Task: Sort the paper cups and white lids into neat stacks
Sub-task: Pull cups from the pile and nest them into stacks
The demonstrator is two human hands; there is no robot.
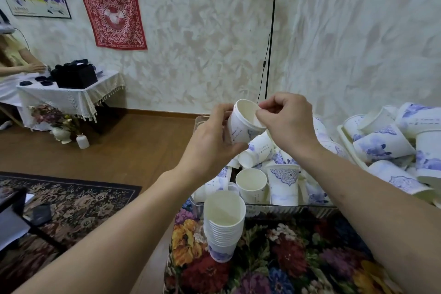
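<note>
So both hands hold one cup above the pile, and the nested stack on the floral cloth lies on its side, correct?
Not quite. In the head view the left hand and right hand do hold one cup above the pile, but the nested stack stands upright on the floral cloth.

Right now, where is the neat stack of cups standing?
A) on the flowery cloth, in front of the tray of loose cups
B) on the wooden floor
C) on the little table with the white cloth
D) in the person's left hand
A: the stack of cups stands upright on the flowery cloth, just in front of the tray heaped with loose cups.
</note>
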